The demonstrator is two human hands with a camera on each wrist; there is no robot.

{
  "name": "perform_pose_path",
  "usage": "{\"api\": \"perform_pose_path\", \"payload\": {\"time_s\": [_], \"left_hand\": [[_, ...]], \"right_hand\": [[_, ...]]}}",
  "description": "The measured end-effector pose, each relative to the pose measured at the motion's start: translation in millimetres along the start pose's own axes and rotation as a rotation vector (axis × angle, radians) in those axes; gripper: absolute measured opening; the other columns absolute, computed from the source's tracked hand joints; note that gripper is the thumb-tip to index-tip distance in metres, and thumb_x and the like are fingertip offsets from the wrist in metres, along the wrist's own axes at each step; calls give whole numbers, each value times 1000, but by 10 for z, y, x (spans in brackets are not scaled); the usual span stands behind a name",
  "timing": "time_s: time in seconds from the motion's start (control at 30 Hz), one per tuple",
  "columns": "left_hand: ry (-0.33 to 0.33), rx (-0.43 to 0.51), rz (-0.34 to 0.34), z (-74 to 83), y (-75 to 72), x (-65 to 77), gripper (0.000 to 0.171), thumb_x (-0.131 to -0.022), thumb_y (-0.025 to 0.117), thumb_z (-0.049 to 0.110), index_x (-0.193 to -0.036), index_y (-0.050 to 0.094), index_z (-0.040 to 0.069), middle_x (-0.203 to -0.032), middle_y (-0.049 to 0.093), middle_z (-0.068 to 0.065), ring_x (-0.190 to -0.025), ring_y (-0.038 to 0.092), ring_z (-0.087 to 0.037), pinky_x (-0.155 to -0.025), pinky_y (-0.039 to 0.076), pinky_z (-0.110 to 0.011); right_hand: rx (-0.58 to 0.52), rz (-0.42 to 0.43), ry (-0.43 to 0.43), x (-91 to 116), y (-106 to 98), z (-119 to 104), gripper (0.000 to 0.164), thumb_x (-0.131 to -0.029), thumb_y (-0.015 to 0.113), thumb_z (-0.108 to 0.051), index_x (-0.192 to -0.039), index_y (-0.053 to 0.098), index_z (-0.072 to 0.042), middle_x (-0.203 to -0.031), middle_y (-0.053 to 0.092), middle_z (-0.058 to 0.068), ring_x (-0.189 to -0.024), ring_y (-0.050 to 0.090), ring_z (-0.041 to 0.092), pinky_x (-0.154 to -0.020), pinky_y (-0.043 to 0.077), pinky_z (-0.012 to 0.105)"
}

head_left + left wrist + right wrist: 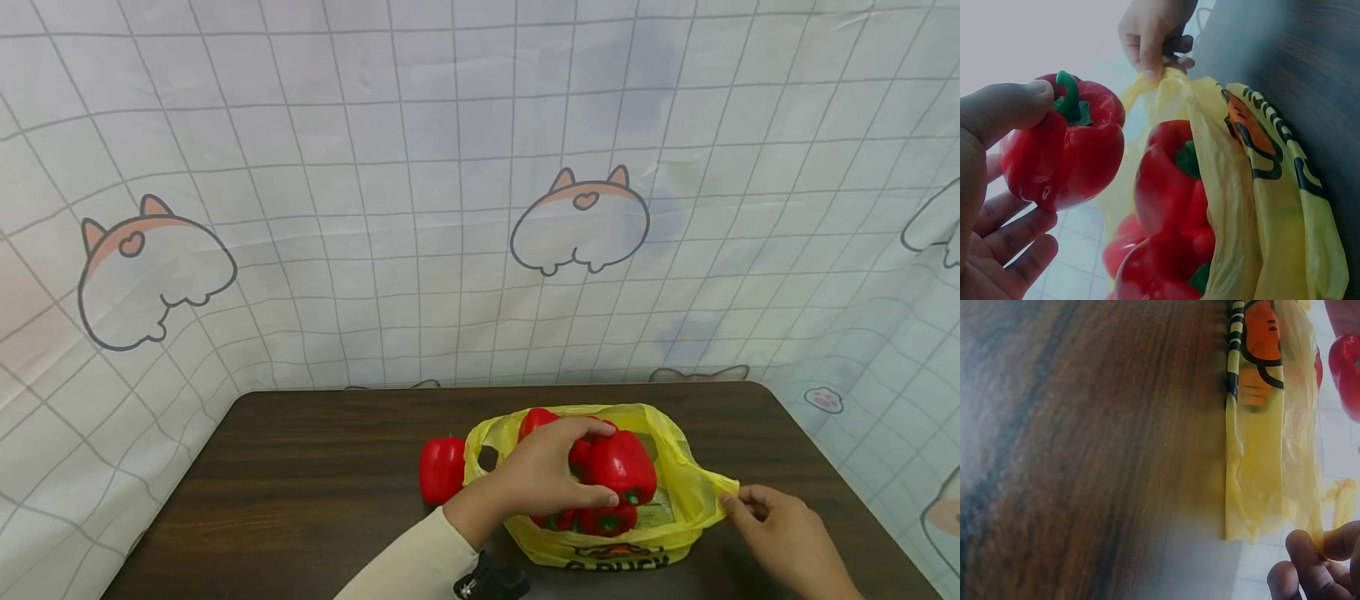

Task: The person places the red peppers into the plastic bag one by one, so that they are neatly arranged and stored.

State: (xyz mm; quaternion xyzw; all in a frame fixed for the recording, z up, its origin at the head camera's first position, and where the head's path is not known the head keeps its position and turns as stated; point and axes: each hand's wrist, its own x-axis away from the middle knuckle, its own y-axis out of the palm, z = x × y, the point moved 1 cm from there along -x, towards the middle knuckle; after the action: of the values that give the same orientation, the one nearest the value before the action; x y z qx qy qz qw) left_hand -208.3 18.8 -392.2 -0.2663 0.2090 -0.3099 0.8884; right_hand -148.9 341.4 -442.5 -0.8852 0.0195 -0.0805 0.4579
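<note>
My left hand (pixel 543 471) holds a red bell pepper (pixel 624 465) with a green stem over the mouth of a yellow plastic bag (pixel 678 454). In the left wrist view, the thumb lies near the stem of this bell pepper (pixel 1085 159) and the fingers support its side. Several more red bell peppers (pixel 1169 181) lie inside the bag, partly hidden by its side and by my left hand. At the bag's right end, my right hand (pixel 787 533) pinches the gathered plastic between thumb and fingers. Black lettering and an orange print mark the bag's near side.
Another red bell pepper (pixel 442 471) stands on the dark wooden table (pixel 300 492), just left of the bag. Behind the table hangs a white cloth (pixel 450 208) with a grid pattern and cartoon animal drawings.
</note>
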Motion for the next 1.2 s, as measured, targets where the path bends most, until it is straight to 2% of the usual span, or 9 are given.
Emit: {"api": "perform_pose_path", "payload": {"time_s": [0.27, 0.9, 1.2], "left_hand": [[-14, -1, -15, 1, 103, -88, 66, -84, 86, 34, -142, 56, 23, -130, 59, 15, -110, 57, -1, -82, 52, -18], [-63, 0, 2, 63, 257, -185, 65, -82, 87, 36, -140, 57, 28, -131, 57, 19, -112, 54, 1, -80, 52, -19], [-80, -27, 0, 42, 351, -249, 68, -81, 87, 37, -140, 56, 28, -131, 57, 20, -114, 55, -2, -78, 53, -20]], "right_hand": [[0, -12, 0, 0, -8, 5, 53, -106, 54, -45, -115, 69, 6, -94, 73, 5, -82, 68, 24, -67, 56, 47], [15, -19, 3, -28, -20, -26, 57, -105, 54, -47, -118, 67, 8, -95, 75, 9, -83, 70, 27, -71, 56, 52], [17, -11, -8, -28, -16, -16, 58, -105, 55, -46, -120, 66, 9, -97, 75, 11, -86, 70, 30, -72, 57, 53]]}}
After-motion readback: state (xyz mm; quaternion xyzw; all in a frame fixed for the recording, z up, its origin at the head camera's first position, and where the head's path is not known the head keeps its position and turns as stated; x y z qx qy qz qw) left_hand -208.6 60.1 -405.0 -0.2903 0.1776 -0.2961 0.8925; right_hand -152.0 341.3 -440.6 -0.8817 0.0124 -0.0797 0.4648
